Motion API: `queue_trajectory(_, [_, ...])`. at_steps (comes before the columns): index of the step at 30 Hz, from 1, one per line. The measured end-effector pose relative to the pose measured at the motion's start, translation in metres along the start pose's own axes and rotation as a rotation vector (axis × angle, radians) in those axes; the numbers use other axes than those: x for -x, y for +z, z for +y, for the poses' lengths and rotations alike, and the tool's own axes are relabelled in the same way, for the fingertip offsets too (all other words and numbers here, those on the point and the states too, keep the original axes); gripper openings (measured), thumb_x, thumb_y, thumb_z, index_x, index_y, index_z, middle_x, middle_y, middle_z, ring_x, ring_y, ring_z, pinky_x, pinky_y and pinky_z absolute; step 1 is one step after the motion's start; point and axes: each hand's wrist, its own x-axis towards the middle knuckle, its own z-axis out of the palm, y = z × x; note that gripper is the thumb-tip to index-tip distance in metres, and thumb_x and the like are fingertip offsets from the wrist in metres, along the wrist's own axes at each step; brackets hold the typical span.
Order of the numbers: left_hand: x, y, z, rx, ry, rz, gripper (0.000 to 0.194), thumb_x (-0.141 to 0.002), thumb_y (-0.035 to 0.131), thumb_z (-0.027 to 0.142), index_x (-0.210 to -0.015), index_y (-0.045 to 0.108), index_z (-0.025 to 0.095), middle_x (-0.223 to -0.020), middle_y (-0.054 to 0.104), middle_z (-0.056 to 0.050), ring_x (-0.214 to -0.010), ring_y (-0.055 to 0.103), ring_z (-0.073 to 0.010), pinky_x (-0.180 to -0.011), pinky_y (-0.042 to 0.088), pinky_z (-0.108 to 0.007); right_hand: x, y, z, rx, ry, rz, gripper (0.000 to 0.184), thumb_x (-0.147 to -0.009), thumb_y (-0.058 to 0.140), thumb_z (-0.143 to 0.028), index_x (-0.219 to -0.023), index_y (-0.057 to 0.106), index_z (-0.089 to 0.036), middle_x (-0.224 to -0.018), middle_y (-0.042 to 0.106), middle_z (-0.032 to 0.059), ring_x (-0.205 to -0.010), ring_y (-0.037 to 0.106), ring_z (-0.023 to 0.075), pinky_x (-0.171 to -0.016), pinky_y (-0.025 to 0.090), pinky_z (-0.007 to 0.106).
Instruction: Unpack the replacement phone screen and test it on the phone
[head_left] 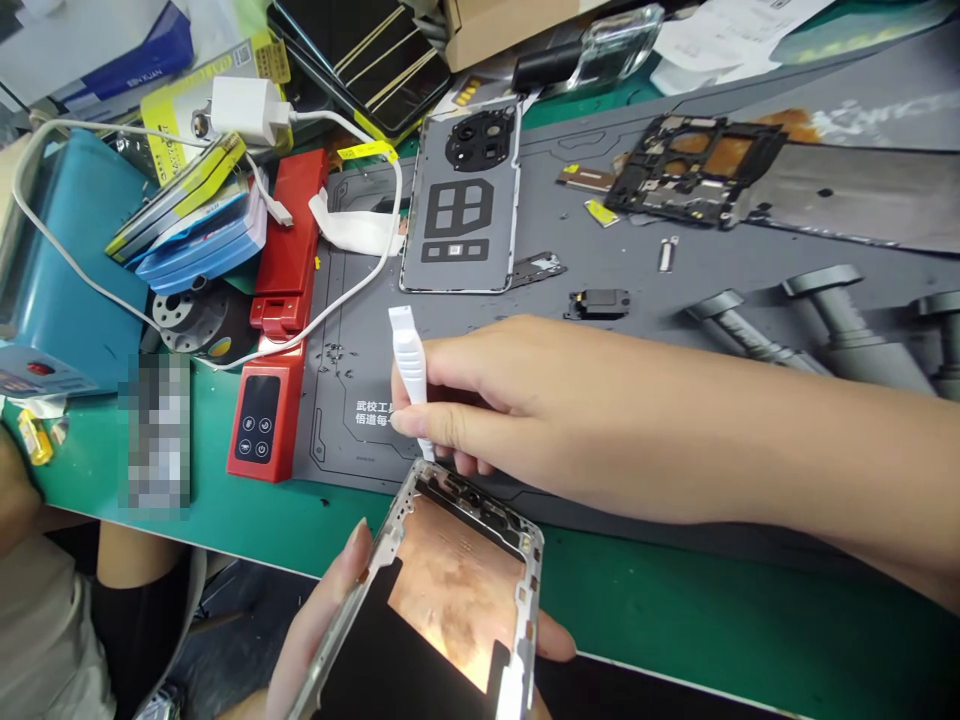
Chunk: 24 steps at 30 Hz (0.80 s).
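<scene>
My left hand is wrapped round an opened phone frame, holding it tilted at the table's near edge. Copper-coloured metal and black film show inside the frame. Between the thumb and fingers of my right hand is a white plastic pry tool. Its lower tip meets the top left corner of the frame, though I cannot tell whether it is wedged in. Beyond my right hand a grey phone back cover with a black camera ring lies on the grey mat.
A red device with buttons stands along the mat's left edge, a white cable looping over it. At right lie a phone mainboard assembly, a small black module and grey metal clamps. Another person's leg is at lower left.
</scene>
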Motion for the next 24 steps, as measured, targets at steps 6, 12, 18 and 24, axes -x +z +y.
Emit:
queue_trajectory(6, [0.003,-0.006,-0.003,0.177,0.098,-0.044,0.106,-0.091,0.041,0.085,-0.136,0.065,-0.008,-0.099,0.082,-0.018,-0.082,0.077,-0.0245,-0.076,0.054,-0.027,0.002,-0.001,-0.002,0.058,0.024,-0.026,0.040,-0.104,0.056,-0.040,-0.067,0.056,-0.024,-0.064,0.067,-0.0028,-0.050,0.059,0.0143,-0.042,0.036,0.031])
queue_trajectory(12, [0.010,-0.016,-0.008,0.203,0.039,0.016,0.098,-0.094,0.035,0.084,-0.133,0.070,0.001,-0.097,0.084,-0.015,-0.078,0.076,-0.0249,-0.071,0.051,-0.029,0.002,0.009,0.008,-0.237,-0.008,0.057,0.029,-0.102,0.060,-0.041,-0.078,0.065,-0.024,-0.070,0.070,-0.0035,-0.061,0.065,0.0155,-0.054,0.047,0.031])
queue_trajectory(18, [0.015,-0.017,0.003,0.058,-0.034,0.072,0.103,-0.093,0.033,0.087,-0.137,0.065,-0.001,-0.097,0.082,-0.014,-0.086,0.077,-0.0271,-0.077,0.051,-0.033,0.025,0.013,0.009,-0.729,-0.036,0.296,0.020,-0.100,0.063,-0.035,-0.083,0.064,-0.025,-0.080,0.062,-0.0035,-0.073,0.058,0.0141,-0.064,0.047,0.027])
queue_trajectory(24, [0.015,-0.028,0.007,-0.059,-0.015,-0.012,0.087,-0.100,0.036,0.075,-0.148,0.060,0.007,-0.135,0.074,-0.021,-0.107,0.077,-0.0352,-0.088,0.055,-0.043,0.046,0.012,-0.007,-0.204,0.120,0.232,0.040,-0.109,0.044,-0.044,-0.075,0.053,-0.025,-0.070,0.059,-0.0035,-0.062,0.054,0.0157,-0.053,0.037,0.031])
